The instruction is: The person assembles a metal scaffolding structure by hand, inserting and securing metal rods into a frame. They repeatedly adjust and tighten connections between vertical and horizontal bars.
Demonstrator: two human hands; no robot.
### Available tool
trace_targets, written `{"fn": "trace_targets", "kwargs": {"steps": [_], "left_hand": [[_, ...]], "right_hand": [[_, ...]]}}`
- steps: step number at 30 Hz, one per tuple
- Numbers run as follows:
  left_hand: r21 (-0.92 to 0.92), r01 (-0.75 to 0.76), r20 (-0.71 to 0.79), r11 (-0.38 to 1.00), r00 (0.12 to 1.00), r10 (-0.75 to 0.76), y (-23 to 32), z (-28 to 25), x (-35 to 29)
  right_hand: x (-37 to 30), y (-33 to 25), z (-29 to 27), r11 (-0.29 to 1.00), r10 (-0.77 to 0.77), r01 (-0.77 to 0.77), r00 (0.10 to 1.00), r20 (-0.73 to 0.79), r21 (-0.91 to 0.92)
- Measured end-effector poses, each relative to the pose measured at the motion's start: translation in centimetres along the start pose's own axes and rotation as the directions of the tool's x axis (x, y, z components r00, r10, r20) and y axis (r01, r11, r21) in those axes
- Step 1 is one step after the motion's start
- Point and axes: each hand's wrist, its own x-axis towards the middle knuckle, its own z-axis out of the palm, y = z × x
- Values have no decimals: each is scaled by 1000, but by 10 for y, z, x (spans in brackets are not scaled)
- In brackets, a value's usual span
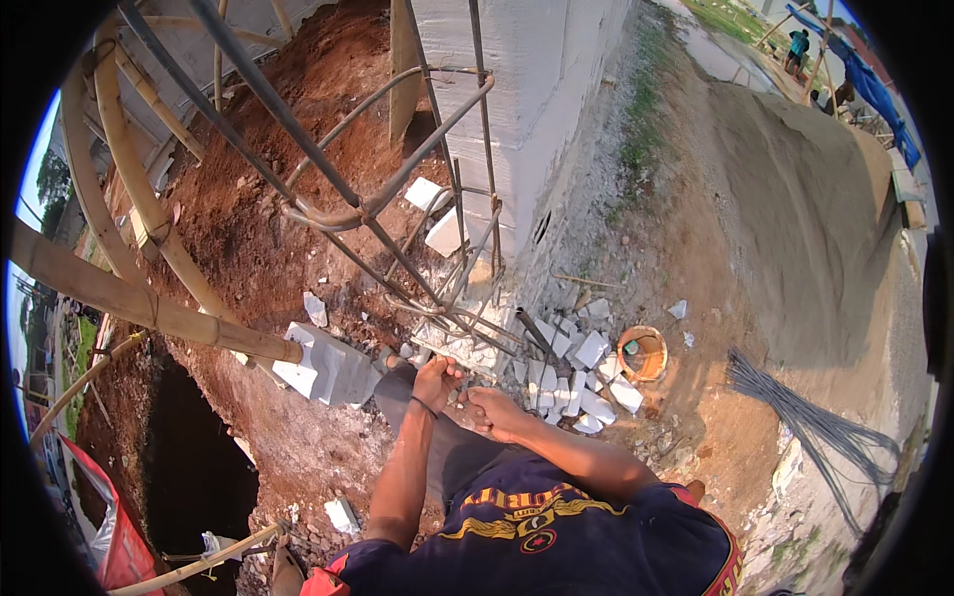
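Note:
Both hands are close together over my lap, in front of the foot of a steel rebar cage point(363, 211). My left hand point(435, 385) has its fingers curled inward, with a dark band round the wrist. Just right of it, my right hand point(497, 413) is closed in a fist, thumb side up. Anything pinched in either hand is too small or hidden to make out. The cage's long bars and bent stirrups rise beside a white wall corner point(556, 89). A large pale block point(323, 366) lies left of my knee.
Broken white block pieces point(576, 372) lie right of the cage foot, beside an orange bucket point(664, 370). A bundle of thin steel rods point(810, 412) and a sand heap point(795, 219) are farther right. Bamboo poles point(159, 313) cross the left, above a deep pit point(194, 447).

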Motion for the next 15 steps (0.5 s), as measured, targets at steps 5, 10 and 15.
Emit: {"fn": "trace_targets", "kwargs": {"steps": [5,10,15], "left_hand": [[858,36,-172,512,960,220,14,-41,57],[961,-232,275,-148,791,546,38,-41,92],[811,-389,548,-437,767,333,53,-31,104]], "right_hand": [[52,17,-12,980,-129,170,942,-309,108],[112,16,-12,970,-243,225,872,-424,-94],[126,10,-7,572,-663,119,649,-372,-812]]}}
